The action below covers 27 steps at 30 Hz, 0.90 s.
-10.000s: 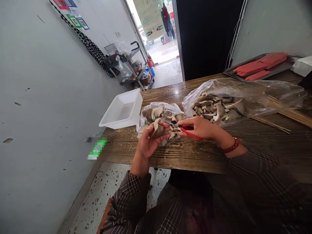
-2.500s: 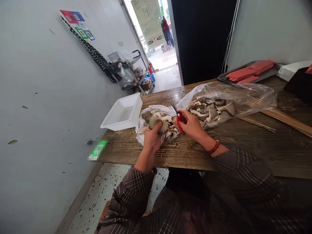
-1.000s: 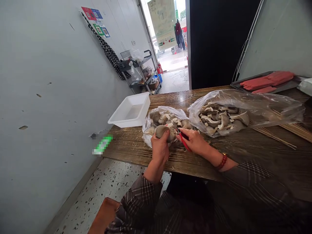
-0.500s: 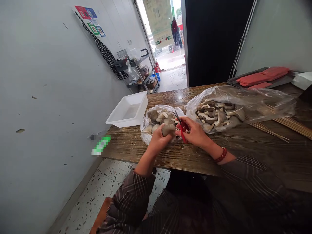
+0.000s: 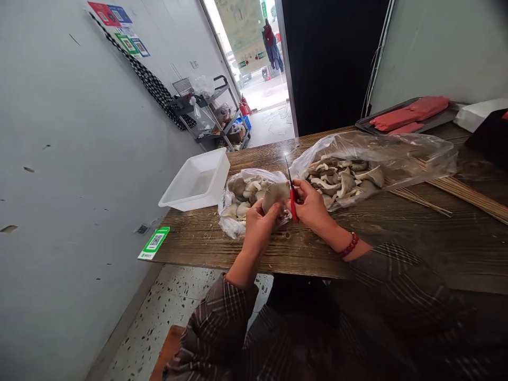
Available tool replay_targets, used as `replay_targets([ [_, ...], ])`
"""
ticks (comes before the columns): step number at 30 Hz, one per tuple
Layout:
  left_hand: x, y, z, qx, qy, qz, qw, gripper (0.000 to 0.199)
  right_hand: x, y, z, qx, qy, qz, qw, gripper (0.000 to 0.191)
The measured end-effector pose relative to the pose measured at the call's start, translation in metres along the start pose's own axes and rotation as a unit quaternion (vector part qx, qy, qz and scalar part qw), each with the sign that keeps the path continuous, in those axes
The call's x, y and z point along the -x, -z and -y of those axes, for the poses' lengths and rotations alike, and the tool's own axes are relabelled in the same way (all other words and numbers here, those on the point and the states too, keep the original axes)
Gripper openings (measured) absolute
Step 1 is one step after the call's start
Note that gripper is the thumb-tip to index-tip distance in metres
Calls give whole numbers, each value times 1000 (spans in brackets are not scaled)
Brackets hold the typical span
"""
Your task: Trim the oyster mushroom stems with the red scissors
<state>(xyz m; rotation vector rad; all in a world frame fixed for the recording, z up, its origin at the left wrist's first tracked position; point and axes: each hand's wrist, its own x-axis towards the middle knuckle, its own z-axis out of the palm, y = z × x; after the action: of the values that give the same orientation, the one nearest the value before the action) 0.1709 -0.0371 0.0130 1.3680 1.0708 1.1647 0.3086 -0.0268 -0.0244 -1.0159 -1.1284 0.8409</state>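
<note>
A grey oyster mushroom (image 5: pixel 275 194) is pinched in my left hand (image 5: pixel 260 222), its broad cap facing up. My right hand (image 5: pixel 313 209) grips red-handled scissors (image 5: pixel 293 203), blades pointing away from me, right beside the mushroom's edge. Behind my left hand, a plastic bag (image 5: pixel 232 226) lies open with whole mushrooms in it. To the right, a larger clear bag (image 5: pixel 420 153) holds many mushroom pieces. Whether the blades touch the mushroom is too small to tell.
An open white plastic tub (image 5: pixel 190 182) stands at the table's left. Thin wooden sticks (image 5: pixel 468 196) lie at the right, below a dark tray (image 5: pixel 450 114) with red packets. A green code card (image 5: pixel 154 243) sits at the left corner, by the wall.
The mushroom in my left hand has been turned so its cap shows broader. The scissors are now more upright and closer against it. The whole view has shifted slightly.
</note>
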Motion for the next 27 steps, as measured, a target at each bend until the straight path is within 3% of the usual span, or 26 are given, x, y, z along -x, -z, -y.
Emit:
replay_targets([
  [5, -6, -9, 3, -37, -9, -55, 998, 19, 3, 0, 6, 51, 44, -18, 998, 42],
  [9, -10, -10, 5, -71, -14, -67, 995, 14, 3, 2, 8, 90, 33, 3, 995, 44],
  [13, -11, -16, 5, -14, 9, -67, 998, 13, 2, 2, 5, 100, 39, -4, 994, 46],
  [18, -12, -26, 3, 56, 15, -64, 996, 13, 2, -1, 2, 54, 40, -43, 997, 49],
  [24, -11, -29, 2, 8, -10, -82, 997, 12, -4, -1, 1, -25, -12, -42, 999, 51],
  [27, -12, -25, 0, -23, -12, -76, 997, 15, -7, 3, 4, -16, -21, -19, 999, 50],
])
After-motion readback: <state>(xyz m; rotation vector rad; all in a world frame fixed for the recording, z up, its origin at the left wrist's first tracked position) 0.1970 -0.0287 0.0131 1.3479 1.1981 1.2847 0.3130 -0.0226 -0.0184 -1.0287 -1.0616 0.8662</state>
